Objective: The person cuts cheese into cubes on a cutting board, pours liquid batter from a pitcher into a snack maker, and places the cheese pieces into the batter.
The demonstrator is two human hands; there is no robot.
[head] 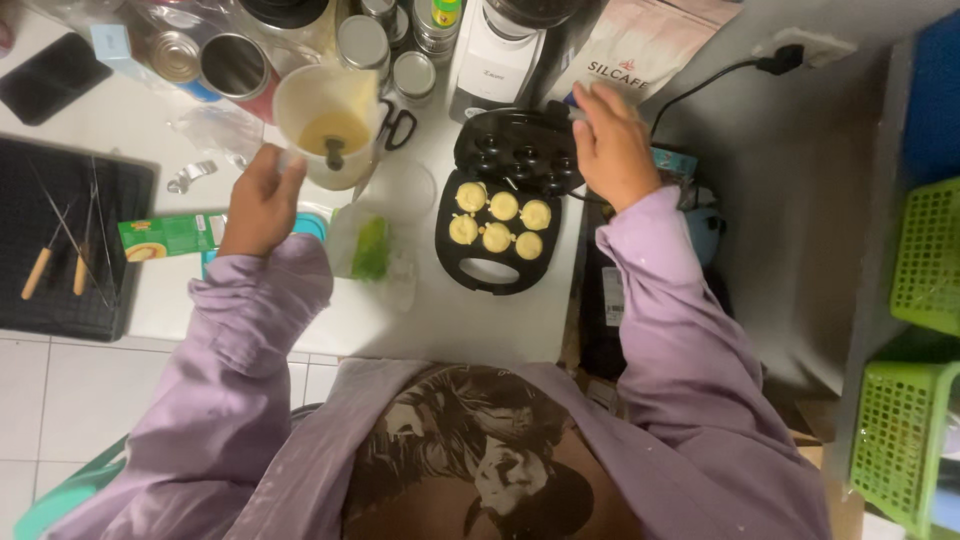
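Observation:
A black cake-pop maker (490, 272) lies open on the white counter, its lower plate holding several wells filled with yellow batter (500, 222). Its raised lid (515, 148) shows empty round wells. My right hand (612, 145) rests on the lid's right edge, fingers closed around it. My left hand (262, 198) grips the side of a white jug (325, 125) of yellow batter, which has a utensil standing in it. Both arms wear lilac sleeves.
Tins and jars (235, 65) crowd the back of the counter beside a white appliance (495, 55) and a foil pouch (640, 45). A black rack with skewers (65, 240) lies left. A green packet (165, 235) and a plastic bag (372, 250) sit near. Green baskets (925, 260) stand right.

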